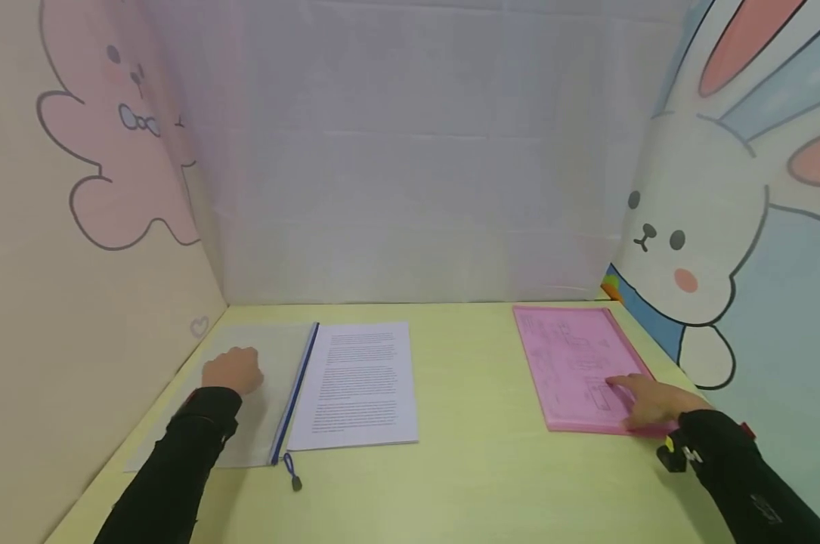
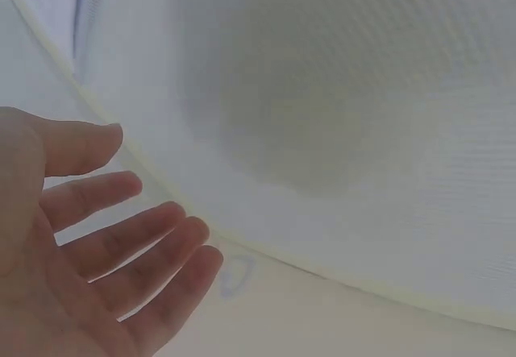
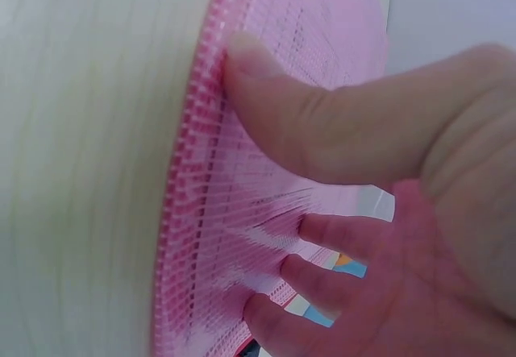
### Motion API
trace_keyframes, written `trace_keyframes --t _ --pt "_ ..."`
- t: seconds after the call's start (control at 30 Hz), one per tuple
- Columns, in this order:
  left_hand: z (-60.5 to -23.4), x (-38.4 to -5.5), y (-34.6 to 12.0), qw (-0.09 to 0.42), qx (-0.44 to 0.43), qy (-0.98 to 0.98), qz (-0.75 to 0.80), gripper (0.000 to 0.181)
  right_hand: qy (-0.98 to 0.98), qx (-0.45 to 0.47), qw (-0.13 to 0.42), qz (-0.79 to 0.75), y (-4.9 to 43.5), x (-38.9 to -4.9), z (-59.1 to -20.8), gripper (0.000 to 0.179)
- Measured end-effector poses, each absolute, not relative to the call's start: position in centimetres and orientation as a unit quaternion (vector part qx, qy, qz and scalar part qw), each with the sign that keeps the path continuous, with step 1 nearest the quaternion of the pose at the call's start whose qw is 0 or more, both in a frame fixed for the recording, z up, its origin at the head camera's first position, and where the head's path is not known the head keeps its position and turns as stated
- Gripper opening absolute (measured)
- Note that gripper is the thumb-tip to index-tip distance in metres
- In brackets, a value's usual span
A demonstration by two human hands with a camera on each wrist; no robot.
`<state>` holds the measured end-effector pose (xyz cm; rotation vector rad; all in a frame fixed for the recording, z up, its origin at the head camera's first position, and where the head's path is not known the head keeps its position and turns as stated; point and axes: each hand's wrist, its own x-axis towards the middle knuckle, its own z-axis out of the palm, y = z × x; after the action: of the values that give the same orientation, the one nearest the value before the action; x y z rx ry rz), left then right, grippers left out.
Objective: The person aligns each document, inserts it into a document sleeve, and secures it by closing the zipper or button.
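A white translucent pouch (image 1: 267, 363) with a blue zipper edge lies flat at the left of the table. My left hand (image 1: 233, 370) is over this pouch; in the left wrist view its loosely bent fingers (image 2: 153, 236) hold nothing. A stack of printed paper (image 1: 358, 385) lies beside the zipper. On the right is a pink mesh pouch (image 1: 566, 363), with line drawings showing through it. My right hand (image 1: 654, 400) rests on its right side. Seen from the right wrist, the thumb (image 3: 274, 107) touches the pouch's edge while the other fingertips press its surface.
A blue zipper pull (image 1: 292, 472) sticks out from the white pouch's near corner. The pale yellow table (image 1: 478, 393) meets a white sheet (image 1: 423, 166) at the back. Walls with a pink cartoon figure (image 1: 124, 151) and a white rabbit (image 1: 702, 227) flank it.
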<state>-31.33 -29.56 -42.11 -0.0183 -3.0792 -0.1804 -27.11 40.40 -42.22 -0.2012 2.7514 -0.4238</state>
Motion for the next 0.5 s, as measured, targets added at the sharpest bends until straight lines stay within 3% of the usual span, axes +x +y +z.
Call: trace_keyframes --t 0.13,0.3,0.5 --pt "-43.0 -29.9 -33.5 -0.003 0.06 -0.995 -0.084 0.028 0.97 -0.062 0.179 -0.155 40.3 -27.1 -42.2 0.08" --pt "-43.9 -28.2 -36.7 -0.074 0.144 -0.98 -0.113 0.08 0.969 -0.064 0.179 -0.155 40.3 -27.0 -42.3 0.079" --pt "-44.0 -26.9 -38.0 -0.07 0.217 -0.962 -0.153 0.121 0.969 -0.064 0.182 -0.157 40.5 -27.1 -42.5 0.079"
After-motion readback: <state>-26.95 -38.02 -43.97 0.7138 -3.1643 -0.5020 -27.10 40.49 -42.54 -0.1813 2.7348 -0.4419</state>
